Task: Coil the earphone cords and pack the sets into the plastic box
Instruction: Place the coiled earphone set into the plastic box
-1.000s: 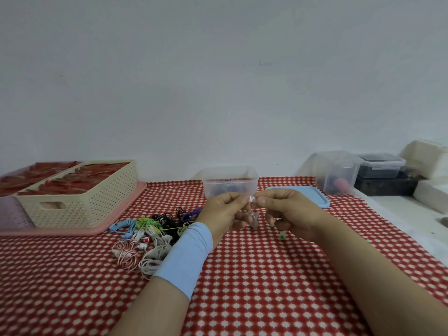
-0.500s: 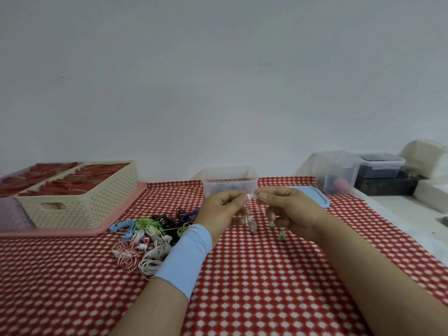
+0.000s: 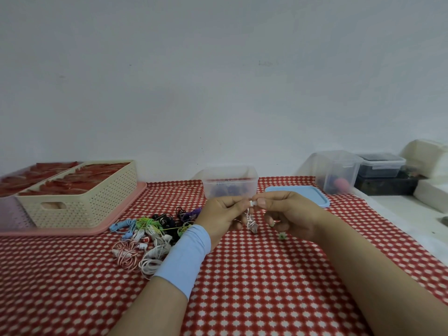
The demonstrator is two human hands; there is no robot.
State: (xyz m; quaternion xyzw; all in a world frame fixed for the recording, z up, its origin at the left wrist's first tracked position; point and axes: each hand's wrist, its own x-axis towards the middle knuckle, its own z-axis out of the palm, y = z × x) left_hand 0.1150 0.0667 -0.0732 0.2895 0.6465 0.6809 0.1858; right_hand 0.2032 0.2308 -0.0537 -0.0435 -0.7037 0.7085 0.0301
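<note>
The red-and-white earphone cord (image 3: 251, 221) dangles between both hands, just in front of the clear plastic box (image 3: 230, 184). The left hand (image 3: 221, 215) and the right hand (image 3: 291, 214) pinch its white end, fingers curled. A tangled pile of earphones (image 3: 148, 235) lies to the left and a flat blue lid (image 3: 299, 194) behind the right hand. The box's contents are blurred.

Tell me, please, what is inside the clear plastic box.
The clear plastic box shows blurred blue and purple lumps through its wall; the left hand and right hand hide its bottom edge.
</note>
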